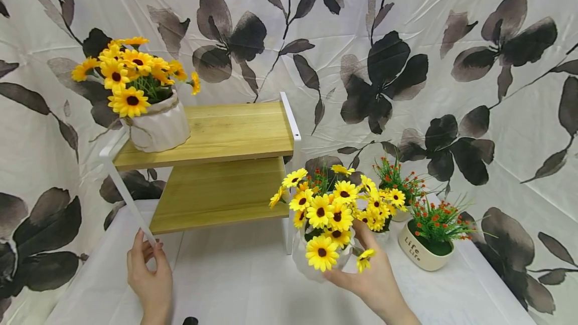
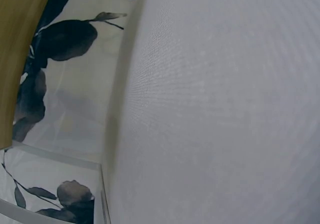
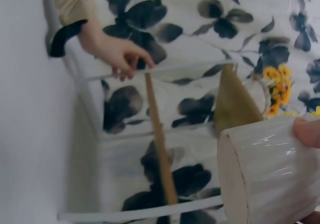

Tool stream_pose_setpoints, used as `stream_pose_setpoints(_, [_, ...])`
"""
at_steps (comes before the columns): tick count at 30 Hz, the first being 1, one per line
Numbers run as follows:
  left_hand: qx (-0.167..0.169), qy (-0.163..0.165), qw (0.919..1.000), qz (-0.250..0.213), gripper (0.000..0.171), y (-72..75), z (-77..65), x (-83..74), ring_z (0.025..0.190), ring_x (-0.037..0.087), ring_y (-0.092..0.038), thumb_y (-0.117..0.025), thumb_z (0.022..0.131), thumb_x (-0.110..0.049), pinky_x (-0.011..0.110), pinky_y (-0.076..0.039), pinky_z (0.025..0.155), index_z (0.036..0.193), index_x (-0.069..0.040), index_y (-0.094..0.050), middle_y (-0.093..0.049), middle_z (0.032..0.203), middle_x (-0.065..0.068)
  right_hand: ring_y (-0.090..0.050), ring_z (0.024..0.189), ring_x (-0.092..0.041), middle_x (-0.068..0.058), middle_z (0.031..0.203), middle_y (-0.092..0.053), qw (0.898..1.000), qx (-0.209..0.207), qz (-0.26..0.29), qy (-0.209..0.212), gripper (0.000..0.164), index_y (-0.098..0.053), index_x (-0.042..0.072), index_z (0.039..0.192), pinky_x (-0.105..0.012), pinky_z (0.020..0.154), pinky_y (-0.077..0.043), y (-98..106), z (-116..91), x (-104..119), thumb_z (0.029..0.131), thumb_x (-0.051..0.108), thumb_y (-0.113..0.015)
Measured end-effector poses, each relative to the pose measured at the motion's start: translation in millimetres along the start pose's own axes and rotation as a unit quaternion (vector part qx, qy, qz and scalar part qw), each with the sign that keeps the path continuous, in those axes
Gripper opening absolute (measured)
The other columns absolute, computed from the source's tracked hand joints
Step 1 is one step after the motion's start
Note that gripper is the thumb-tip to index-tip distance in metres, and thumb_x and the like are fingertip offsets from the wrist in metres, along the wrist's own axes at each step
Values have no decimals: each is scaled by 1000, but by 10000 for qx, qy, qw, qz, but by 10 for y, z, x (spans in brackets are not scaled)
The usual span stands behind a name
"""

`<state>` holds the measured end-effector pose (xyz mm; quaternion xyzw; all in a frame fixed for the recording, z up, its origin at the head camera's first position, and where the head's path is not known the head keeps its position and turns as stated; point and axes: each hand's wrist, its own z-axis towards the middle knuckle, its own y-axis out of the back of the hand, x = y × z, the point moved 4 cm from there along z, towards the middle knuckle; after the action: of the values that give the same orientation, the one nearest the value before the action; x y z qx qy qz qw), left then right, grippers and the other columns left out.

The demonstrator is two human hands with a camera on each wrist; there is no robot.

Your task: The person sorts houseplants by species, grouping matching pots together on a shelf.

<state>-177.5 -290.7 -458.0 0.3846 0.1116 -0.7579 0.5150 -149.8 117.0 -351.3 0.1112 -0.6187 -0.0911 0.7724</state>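
My left hand (image 1: 151, 275) holds the white metal frame (image 1: 128, 198) of a small two-tier wooden shelf (image 1: 239, 129), near the lower board's front left corner. In the right wrist view, that hand's fingertips close over the frame bar beside the board's edge. My right hand (image 1: 379, 280) grips a white ceramic pot (image 3: 275, 169) of yellow artificial sunflowers (image 1: 331, 214), thumb and fingers on opposite sides. It is held in front of the shelf's right leg, and its pale underside shows in the right wrist view. The left wrist view shows mostly white cloth.
On the top board, at left, stands another white pot (image 1: 162, 127) of orange-yellow sunflowers. Right of the shelf are a cream "Life" planter (image 1: 420, 252) with red-dotted grass, a similar plant (image 1: 397, 179) behind it, and more yellow flowers (image 1: 375, 214). Floral cloth (image 1: 451, 89) hangs behind.
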Motion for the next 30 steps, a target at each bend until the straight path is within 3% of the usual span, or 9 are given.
stream_pose_setpoints(5, [23,25,10000,26,45,-5,-4,3,94,-15,-42,-50,99,-12,-3,-30,87,144,-15,-42,-53,104,20,-45,131,-31,-2,141,-49,9992,150,-62,371,86,-43,17,139,-60,102,-39,-3,39,225,65,19,-87])
stream_pose_setpoints(18, [84,64,9999,41,55,-12,-8,4,96,-27,-34,-52,94,4,-3,-28,87,145,-15,-41,-53,104,20,-48,119,-20,4,132,-53,9984,353,-133,428,84,-46,24,136,-44,95,-41,-75,195,708,63,24,-88])
stream_pose_setpoints(22, [92,135,9999,53,56,-2,-7,-1,96,-27,-35,-52,94,5,-4,-28,87,145,-15,-41,-53,106,23,-50,119,-21,0,131,-53,9980,455,-39,442,88,-42,27,138,-44,97,-44,-125,267,855,64,26,-88])
stream_pose_setpoints(30, [99,121,9999,54,57,-9,-8,0,96,-26,-35,-52,93,7,-4,-28,87,145,-15,-41,-53,106,23,-56,121,-16,7,138,-51,9913,750,480,965,85,-41,28,140,-39,99,-50,-229,473,1153,68,27,-85])
